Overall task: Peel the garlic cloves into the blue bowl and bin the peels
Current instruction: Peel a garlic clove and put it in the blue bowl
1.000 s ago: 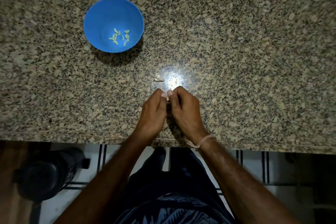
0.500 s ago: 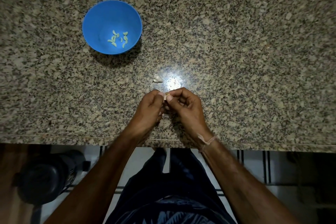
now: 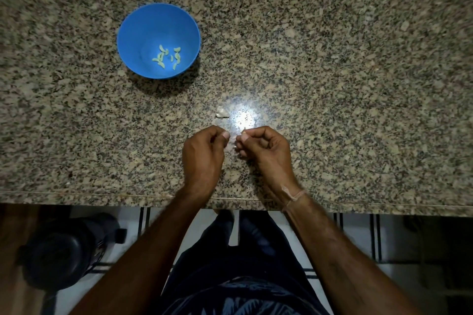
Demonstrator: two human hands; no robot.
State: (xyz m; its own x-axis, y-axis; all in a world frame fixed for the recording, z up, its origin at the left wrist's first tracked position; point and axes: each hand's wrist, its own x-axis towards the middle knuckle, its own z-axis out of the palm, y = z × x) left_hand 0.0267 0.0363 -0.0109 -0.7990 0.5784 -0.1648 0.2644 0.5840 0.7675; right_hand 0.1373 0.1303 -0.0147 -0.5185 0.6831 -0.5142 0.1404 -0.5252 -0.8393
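We are recording the left hand (image 3: 202, 153) and right hand (image 3: 266, 151) drawing apart, fingers pinching the garlic clove (image 3: 234, 136), nearer us and right of the blue bowl (image 3: 133, 23); its skin is seemingly tearing free, so peeling is advancing.

Both curled: left hand (image 3: 203, 155), right hand (image 3: 267, 152)

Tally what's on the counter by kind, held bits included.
blue bowl: 1
peeled cloves in it: about 8, some overlap
loose garlic piece on the counter: 1
held clove, pinched between left hand and right hand: 1
Total: about 11
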